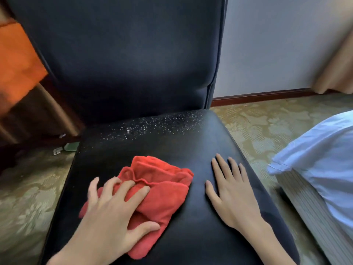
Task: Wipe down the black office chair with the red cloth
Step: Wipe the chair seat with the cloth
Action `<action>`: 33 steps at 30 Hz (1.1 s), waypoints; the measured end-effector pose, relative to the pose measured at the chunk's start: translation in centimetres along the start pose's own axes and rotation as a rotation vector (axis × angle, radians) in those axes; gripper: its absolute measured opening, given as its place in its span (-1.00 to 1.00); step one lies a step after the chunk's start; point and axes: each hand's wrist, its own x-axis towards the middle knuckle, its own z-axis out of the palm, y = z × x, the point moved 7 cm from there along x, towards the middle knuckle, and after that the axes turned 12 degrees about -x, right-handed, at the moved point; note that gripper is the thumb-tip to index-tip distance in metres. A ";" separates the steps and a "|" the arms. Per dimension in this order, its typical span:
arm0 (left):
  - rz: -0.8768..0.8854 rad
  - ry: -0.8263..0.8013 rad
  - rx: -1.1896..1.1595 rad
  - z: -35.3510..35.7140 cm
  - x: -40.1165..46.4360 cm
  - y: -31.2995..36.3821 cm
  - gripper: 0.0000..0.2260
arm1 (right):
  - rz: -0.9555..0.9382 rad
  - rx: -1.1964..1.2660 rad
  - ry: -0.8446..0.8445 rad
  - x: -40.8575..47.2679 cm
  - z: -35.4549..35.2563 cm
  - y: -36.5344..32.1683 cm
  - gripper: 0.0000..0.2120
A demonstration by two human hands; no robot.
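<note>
Down on the seat (191, 146) of the black office chair (124, 64), the red cloth (162, 190) lies bunched and folded, left of the seat's middle and toward its front. The left hand (112, 213) rests on the cloth's near-left part, its fingers spread and bent slightly over the folds, the thumb stretched along the cloth's lower edge; it presses rather than pinches. The right hand (231, 192) lies flat on the bare seat just beside the cloth, apart from it, palm down with the fingers straight and a little fanned. A band of pale specks (152, 125) is scattered across the back of the seat, close under the upright backrest, well away from the cloth. Patterned carpet (257, 127) covers the floor on both sides of the chair. To the right stands a bed with white bedding (321, 155) hanging over its edge. Behind it runs a pale wall with a dark red skirting board (261, 96), and a beige curtain (338, 60) hangs at the far right. An orange shape (17, 64) shows at the left, blurred.
</note>
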 end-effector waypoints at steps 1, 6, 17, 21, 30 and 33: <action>0.037 0.008 0.014 0.6 0.2 0.2 -0.33 | 0.002 0.005 0.003 0.0 0.0 0.0 -0.36; 0.102 0.052 0.008 2.2 6.8 2.1 -0.39 | 0.031 0.148 0.074 -0.2 -0.4 0.2 -0.30; 0.239 0.016 0.052 5.8 28.4 15.6 -0.53 | 0.145 0.320 0.258 -1.0 -2.1 1.2 -0.77; 0.491 0.043 -0.028 5.5 27.0 15.9 -0.55 | 0.207 0.329 0.297 -1.3 -2.1 1.8 -0.88; 0.526 0.124 -0.191 1.8 10.0 7.4 -0.57 | -0.274 0.582 0.410 -3.1 -5.5 -0.6 -0.89; 0.554 0.109 -0.154 2.7 15.6 9.8 -0.55 | -0.341 0.424 0.214 -5.6 -3.9 -1.8 -0.48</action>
